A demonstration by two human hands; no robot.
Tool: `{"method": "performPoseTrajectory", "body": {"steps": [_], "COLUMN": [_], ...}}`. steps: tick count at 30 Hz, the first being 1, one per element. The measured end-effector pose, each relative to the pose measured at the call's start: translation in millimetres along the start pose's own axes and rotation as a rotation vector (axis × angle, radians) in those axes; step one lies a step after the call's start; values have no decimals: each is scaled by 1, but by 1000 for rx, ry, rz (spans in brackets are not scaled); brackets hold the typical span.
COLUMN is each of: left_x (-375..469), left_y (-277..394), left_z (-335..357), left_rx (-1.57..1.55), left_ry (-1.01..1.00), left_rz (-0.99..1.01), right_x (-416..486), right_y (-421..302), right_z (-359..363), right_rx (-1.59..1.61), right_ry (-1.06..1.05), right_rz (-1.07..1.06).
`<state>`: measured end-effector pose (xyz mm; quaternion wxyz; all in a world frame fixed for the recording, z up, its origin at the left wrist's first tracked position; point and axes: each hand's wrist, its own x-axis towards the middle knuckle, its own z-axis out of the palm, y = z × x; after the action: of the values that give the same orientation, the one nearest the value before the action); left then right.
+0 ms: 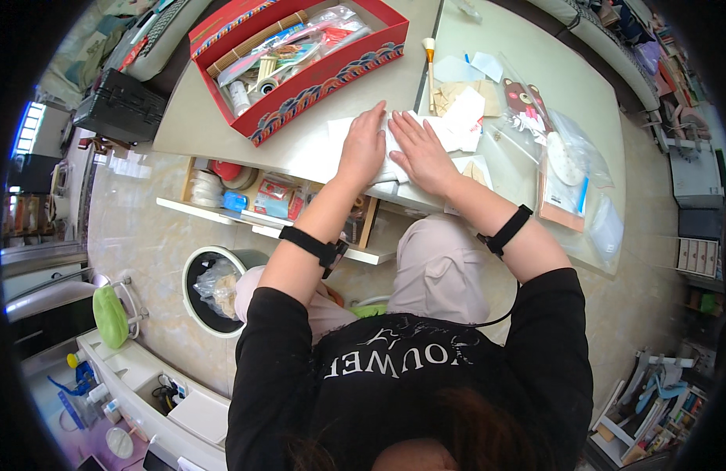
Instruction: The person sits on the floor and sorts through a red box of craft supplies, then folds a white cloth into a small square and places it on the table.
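Observation:
Both palms lie flat on white paper-like sheets near the front edge of the table. My left hand rests on their left part, its fingers straight and close together. Just beside it, my right hand presses down with its fingers slightly spread. Neither hand grips anything. Beyond the right hand lies a white piece with red print, partly over a crumpled beige sheet. A brush with a wooden handle lies behind them. What is under the palms is hidden.
A red box holding craft supplies stands at the back left. Below the tabletop, an open drawer juts out. A bin stands on the floor at left. Plastic packets and a bear figure lie at right.

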<state>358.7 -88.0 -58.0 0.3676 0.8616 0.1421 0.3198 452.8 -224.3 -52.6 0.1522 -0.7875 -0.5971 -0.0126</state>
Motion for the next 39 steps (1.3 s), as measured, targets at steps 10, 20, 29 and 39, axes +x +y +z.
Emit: {"method": "performPoseTrajectory", "body": {"steps": [10,20,29,39], "left_x": [-21,-29,-7,15], "left_y": [9,-13,-32,-42], "left_z": [-31,-47,-61,-46], "left_rx": [472,609,353,290], "left_ry": [-204,-419,13,-76], "left_rz": [168,189,-172,-211], "right_x": [0,4,13,45], "right_y": [-3,-3,9,3], "right_z": [10,15,-1,5], "right_rx": [-57,-19,167,122], "right_ry": [-42,-26,401,278], "right_rz": [73,146,161,345]}}
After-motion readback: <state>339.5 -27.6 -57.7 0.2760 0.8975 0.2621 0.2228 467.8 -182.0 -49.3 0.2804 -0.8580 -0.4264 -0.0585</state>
